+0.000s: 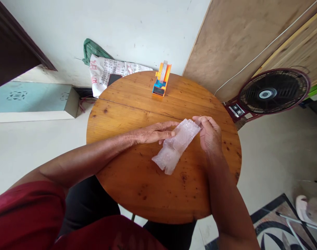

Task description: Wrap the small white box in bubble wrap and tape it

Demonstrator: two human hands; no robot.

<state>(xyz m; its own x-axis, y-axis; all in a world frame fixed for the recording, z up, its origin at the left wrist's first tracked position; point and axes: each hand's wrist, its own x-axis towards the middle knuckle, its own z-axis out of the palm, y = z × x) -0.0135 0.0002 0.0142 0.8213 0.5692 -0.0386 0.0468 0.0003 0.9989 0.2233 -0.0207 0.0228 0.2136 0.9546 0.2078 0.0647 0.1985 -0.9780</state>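
A folded length of clear bubble wrap [179,142] lies slantwise over the round wooden table, its lower end loose and crumpled. My left hand [158,133] holds the wrap's left edge, thumb on top and the other fingers partly hidden beneath. At the upper right end, my right hand [209,133] is closed in a pinch. A small translucent piece shows by its fingertips; whether it is tape or the wrap's own edge is unclear. Farther back stands an orange and blue tape dispenser [162,79] with a roll of clear tape in it, apart from both hands.
The round wooden table [148,194] is in front of me, against the wall. To the right stands a dark floor fan [274,92]. Behind the table's left edge are a printed white sack [111,69] and a green bag [96,48]. A pale blue box [35,99] lies left.
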